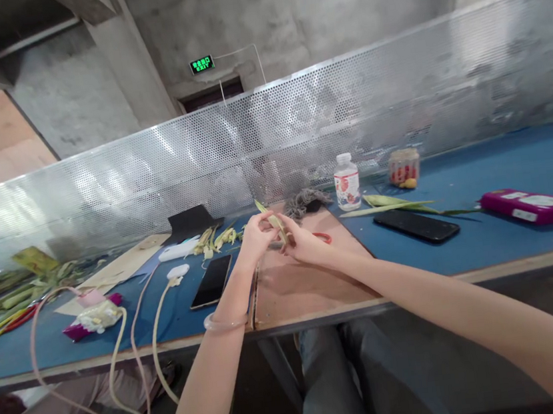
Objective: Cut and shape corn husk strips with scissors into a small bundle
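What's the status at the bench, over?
Left hand and right hand both pinch the narrow green-yellow leaf strip above the brown board. Red-handled scissors beside right hand. Nothing blocking.

A glowing green exit sign (pixel 202 63) hangs on the grey concrete wall, its characters too small to read. The white plastic bottle (pixel 347 181) and magenta flat packet (pixel 531 205) carry labels equally illegible.

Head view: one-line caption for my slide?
Both hands, left hand and right hand, hold a green leaf strip above a board.
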Demonstrator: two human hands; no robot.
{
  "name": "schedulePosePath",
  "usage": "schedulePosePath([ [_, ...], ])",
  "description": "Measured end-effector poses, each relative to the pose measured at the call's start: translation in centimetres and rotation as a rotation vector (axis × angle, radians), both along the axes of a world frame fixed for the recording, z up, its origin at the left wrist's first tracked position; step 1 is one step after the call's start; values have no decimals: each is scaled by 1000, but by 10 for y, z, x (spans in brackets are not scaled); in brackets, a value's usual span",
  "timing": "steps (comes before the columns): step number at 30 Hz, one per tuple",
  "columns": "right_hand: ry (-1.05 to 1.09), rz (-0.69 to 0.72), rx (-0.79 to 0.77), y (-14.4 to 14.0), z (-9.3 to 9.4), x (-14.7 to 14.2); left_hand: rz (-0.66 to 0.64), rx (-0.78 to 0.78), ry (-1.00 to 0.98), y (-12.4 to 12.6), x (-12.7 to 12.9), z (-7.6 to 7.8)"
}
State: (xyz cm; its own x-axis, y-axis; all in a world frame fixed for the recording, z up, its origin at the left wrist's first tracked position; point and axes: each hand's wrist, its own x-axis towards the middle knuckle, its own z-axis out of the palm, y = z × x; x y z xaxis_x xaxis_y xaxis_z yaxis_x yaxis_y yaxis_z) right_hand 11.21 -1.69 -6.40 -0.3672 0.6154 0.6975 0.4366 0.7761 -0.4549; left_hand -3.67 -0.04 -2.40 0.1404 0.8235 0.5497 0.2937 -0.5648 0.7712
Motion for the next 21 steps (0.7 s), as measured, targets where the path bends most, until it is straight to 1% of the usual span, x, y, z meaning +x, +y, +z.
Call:
schedulePosePath([
  [9,-180,-108,57,-3,-1,4,11,-25,19,5,-2,-4],
  [12,-208,-133,65,-4,0,4,10,-29,25,5,-3,-4],
  [16,-183,-138,57,-8,6,2,13,-38,27,4,-3,-3],
  [21,-93,-147,5,-15,10,0,-6,-58,15,4,-3,-3],
])
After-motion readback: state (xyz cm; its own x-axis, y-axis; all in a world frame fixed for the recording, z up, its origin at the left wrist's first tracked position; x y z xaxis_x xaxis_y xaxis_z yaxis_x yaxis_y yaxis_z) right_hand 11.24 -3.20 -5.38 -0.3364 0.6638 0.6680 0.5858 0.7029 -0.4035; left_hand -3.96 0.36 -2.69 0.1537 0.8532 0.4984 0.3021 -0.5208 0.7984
